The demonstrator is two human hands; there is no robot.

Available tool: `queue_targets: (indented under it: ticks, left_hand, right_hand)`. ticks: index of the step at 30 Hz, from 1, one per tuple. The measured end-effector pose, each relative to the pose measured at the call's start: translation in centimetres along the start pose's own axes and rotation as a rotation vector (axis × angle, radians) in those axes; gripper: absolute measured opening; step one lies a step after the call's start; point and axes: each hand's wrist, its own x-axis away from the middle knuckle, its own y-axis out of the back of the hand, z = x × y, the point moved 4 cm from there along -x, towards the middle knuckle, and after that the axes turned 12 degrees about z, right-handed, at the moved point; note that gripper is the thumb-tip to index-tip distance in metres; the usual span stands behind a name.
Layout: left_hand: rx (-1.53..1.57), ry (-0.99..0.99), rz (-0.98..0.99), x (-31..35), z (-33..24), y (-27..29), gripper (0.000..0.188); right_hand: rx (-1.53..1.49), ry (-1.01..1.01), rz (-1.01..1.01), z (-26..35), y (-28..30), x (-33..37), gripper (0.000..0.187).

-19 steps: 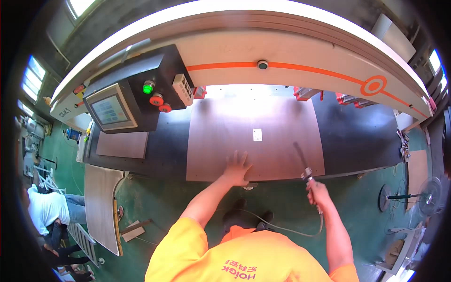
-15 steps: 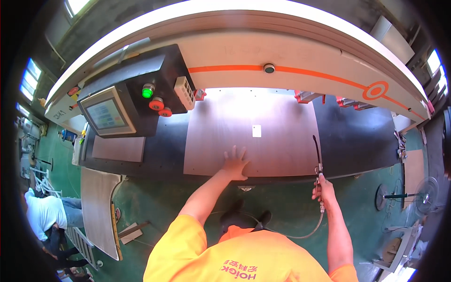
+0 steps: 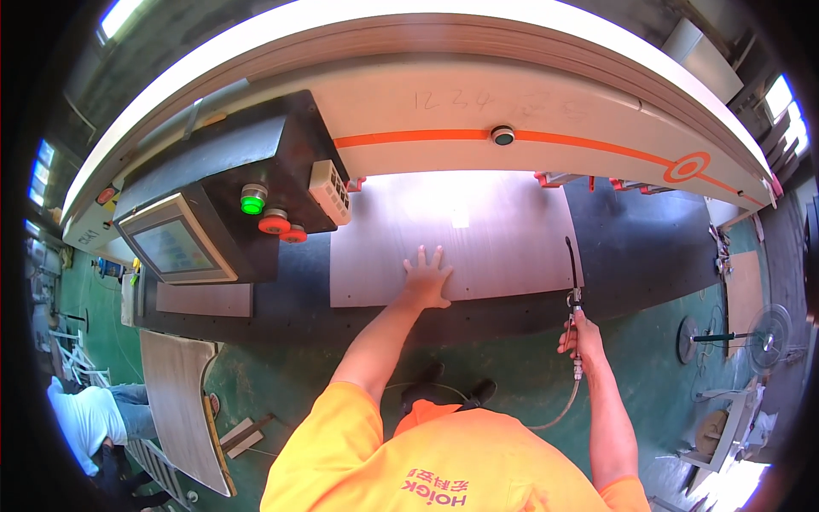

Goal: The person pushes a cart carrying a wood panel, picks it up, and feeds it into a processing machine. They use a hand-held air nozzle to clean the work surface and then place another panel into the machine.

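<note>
Panel (image 3: 478, 235) of pale grey board lies flat on the dark table (image 3: 648, 247), and my left hand (image 3: 426, 277) rests on it with fingers spread and palm down, close to the panel's near edge and somewhat left of that edge's middle. My right hand (image 3: 582, 340) has its grip wrapped tight around the handle of an air gun (image 3: 573, 294), whose thin dark nozzle points away from me and runs along just beside the panel's right edge. A hose (image 3: 559, 410) trails from the bottom of the gun down toward my body.

Outward from my hands, the panel's near edge stops short of the table's front rim, leaving a strip of bare dark surface between them. Its far edge reaches under the white machine beam (image 3: 512, 111) with the orange stripe, where bright light washes out the surface. To the right of the panel the table stays open and dark as far as the machine's end. To the left, a narrow dark gap separates the panel from the black control box (image 3: 230, 171), which carries a screen (image 3: 175, 247), a green button (image 3: 252, 205) and two red buttons (image 3: 275, 224). A smaller grey board (image 3: 205, 299) lies below the screen. Beyond the table's front rim is green floor (image 3: 674, 375), with a curved board (image 3: 183, 401) standing at lower left and another person (image 3: 90, 418) in white crouched near it.
</note>
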Motion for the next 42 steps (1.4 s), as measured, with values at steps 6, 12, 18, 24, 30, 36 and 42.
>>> queue_targets:
  ticks: [6, 12, 18, 24, 30, 36, 42]
  left_hand:
    - [-0.008, -0.039, -0.009, -0.2, 0.1, 0.3, 0.085]
    - [-0.073, 0.070, -0.033, -1.0, -1.8, 0.5, 0.094]
    - [-0.085, 0.133, 0.118, -2.0, -2.0, 0.7, 0.101]
    - [-0.085, 0.124, 0.141, -2.5, -2.8, 1.1, 0.101]
    - [-0.055, 0.111, 0.095, -1.4, -1.8, 1.4, 0.095]
    - [-0.138, -0.033, -0.103, 0.2, -0.7, -1.4, 0.089]
    - [-0.058, 0.064, -0.214, 0.1, -1.6, -2.6, 0.080]
  right_hand:
    - [-0.039, -0.003, 0.000, 0.2, -0.9, -0.5, 0.052]
    - [0.214, 0.000, -0.037, -0.5, -2.0, 1.6, 0.042]
    - [0.366, -0.188, 0.284, -2.7, -3.8, 6.2, 0.036]
    - [-0.078, -0.271, -0.363, -10.3, 12.8, 6.9, 0.050]
    - [0.274, -0.191, 0.254, -2.8, -3.8, 7.9, 0.039]
    - [0.198, -0.077, 0.189, 1.6, -7.0, 5.0, 0.037]
    - [1.032, 0.143, 0.547, 9.7, -17.4, 3.3, 0.047]
